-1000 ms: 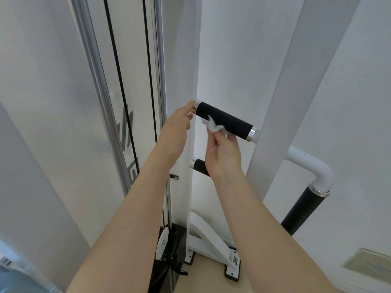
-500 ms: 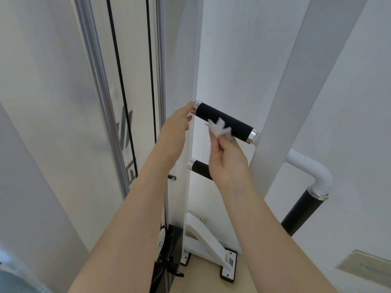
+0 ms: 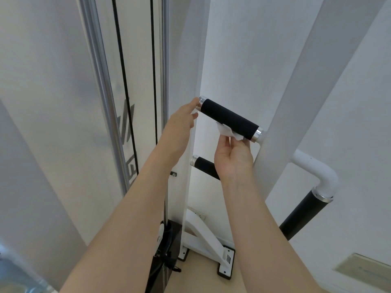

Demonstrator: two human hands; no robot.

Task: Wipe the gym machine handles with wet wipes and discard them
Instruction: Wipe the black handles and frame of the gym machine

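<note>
A black foam handle (image 3: 228,119) with chrome end rings juts from the white upright post (image 3: 296,115) at mid-frame. My right hand (image 3: 233,157) pinches a crumpled white wet wipe (image 3: 227,130) and holds it against the underside of the handle, near its right end. My left hand (image 3: 182,125) reaches up with straight fingers, and its fingertips touch the chrome cap at the handle's left end. A second black handle (image 3: 204,166) sits below, partly hidden behind my right wrist.
A chrome guide rail (image 3: 101,102) and black cables (image 3: 122,81) run vertically on the left. A white curved bar with a black grip (image 3: 302,216) stands at the right. The machine's white foot (image 3: 209,244) rests on the wooden floor below.
My right hand has slid the wipe along the underside of the handle toward its right end. My left hand has stayed at the left cap.
</note>
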